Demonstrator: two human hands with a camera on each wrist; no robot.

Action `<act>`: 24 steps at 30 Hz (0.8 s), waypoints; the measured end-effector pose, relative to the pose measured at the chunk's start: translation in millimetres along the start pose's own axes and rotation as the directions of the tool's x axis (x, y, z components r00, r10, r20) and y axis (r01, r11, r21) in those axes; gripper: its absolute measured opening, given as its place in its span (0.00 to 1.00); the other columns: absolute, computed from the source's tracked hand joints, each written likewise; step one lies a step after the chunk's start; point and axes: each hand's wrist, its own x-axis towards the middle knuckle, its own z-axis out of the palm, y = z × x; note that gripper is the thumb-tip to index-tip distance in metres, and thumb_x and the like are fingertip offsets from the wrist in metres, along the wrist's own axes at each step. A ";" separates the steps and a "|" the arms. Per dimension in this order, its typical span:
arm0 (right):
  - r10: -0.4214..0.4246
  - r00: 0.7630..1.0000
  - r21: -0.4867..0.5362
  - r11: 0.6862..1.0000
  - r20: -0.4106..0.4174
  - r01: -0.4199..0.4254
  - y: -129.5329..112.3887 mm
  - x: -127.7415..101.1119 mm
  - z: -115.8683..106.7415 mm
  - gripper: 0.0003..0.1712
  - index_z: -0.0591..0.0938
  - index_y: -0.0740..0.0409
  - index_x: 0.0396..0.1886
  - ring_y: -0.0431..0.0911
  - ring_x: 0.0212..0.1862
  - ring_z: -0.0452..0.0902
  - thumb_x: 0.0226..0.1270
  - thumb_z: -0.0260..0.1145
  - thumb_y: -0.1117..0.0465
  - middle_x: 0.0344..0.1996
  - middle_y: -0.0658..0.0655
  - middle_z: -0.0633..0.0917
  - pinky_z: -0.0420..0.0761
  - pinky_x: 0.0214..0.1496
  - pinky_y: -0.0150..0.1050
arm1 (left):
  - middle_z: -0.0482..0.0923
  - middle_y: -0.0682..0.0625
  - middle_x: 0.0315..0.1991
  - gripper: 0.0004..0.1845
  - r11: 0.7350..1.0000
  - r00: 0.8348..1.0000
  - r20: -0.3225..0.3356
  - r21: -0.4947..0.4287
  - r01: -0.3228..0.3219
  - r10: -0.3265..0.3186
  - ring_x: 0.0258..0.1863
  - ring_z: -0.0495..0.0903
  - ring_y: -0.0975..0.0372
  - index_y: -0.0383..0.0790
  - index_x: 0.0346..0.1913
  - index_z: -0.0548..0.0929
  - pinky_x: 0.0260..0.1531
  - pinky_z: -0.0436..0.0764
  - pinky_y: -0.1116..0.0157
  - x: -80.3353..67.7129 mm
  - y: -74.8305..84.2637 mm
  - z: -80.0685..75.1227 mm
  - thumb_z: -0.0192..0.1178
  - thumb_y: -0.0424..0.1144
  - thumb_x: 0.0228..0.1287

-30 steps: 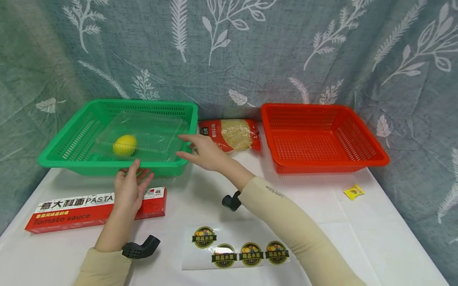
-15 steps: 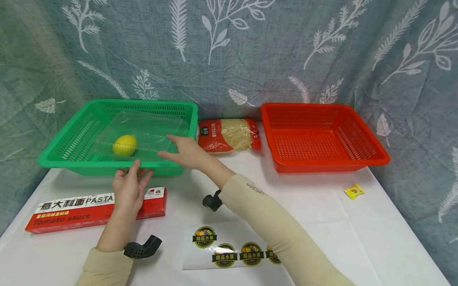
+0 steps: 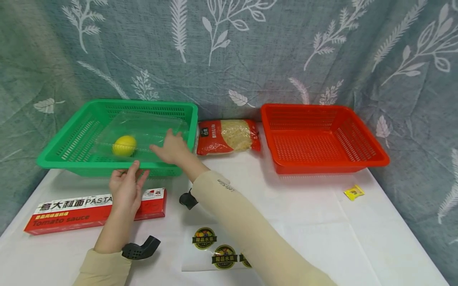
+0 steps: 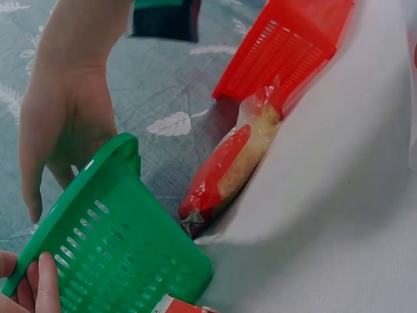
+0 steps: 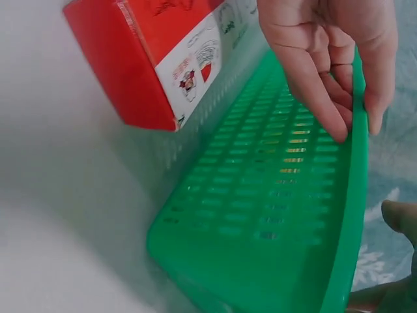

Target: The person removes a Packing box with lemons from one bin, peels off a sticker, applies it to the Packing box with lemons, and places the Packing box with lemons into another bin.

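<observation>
With its thumb over the front rim and fingers curled beneath, my left hand [image 3: 126,186] grips the green plastic basket [image 3: 78,164]. The right wrist view shows that rim between thumb and fingers of the left hand [image 5: 326,62]. My right hand [image 3: 173,147] reaches over the basket's right front part, thumb and fingers spread. In the head view it overlaps a clear plastic container [image 3: 154,127] lying inside. A yellow, lemon-like ball [image 3: 124,146] shows at the container's left front. The left wrist view has the right hand [image 4: 71,124] beyond the basket wall.
A red PASTA box [image 3: 68,214] lies in front of the green basket. Right of the basket are a bag of pasta [image 3: 230,137] and a red basket [image 3: 332,163]. A small yellow packet [image 3: 354,192] and a fruit sticker sheet [image 3: 200,264] lie nearer.
My right hand has moved left, from the green basket's right edge to over its inside. My left hand stays on the front rim, and the basket has barely moved.
</observation>
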 end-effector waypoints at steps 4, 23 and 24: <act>0.051 0.999 0.040 0.998 0.010 -0.052 -1.7 5.4 4.8 0.46 0.47 0.58 0.72 0.50 0.67 0.55 0.65 0.51 0.38 0.69 0.62 0.53 0.63 0.64 0.39 | 0.67 0.49 0.42 0.23 1.000 1.000 -0.008 0.010 0.010 -0.010 0.35 0.78 0.65 0.39 0.47 0.64 0.33 0.80 0.69 0.2 -0.2 -0.1 0.66 0.36 0.52; 0.233 0.972 0.403 0.886 0.038 -0.228 -2.5 23.3 12.0 0.44 0.40 0.46 0.72 0.48 0.43 0.80 0.66 0.55 0.48 0.70 0.61 0.49 0.78 0.33 0.33 | 0.68 0.49 0.39 0.24 1.000 1.000 -0.028 -0.001 0.009 -0.009 0.32 0.78 0.64 0.37 0.45 0.65 0.30 0.81 0.69 0.0 1.3 0.6 0.68 0.35 0.49; 0.236 0.971 0.427 0.874 0.043 -0.232 -2.3 24.6 12.1 0.45 0.40 0.44 0.72 0.45 0.33 0.81 0.66 0.57 0.49 0.68 0.61 0.55 0.77 0.28 0.32 | 0.68 0.49 0.39 0.24 1.000 1.000 -0.029 0.001 0.008 -0.008 0.31 0.78 0.64 0.38 0.45 0.65 0.30 0.81 0.69 0.1 1.6 1.0 0.67 0.34 0.50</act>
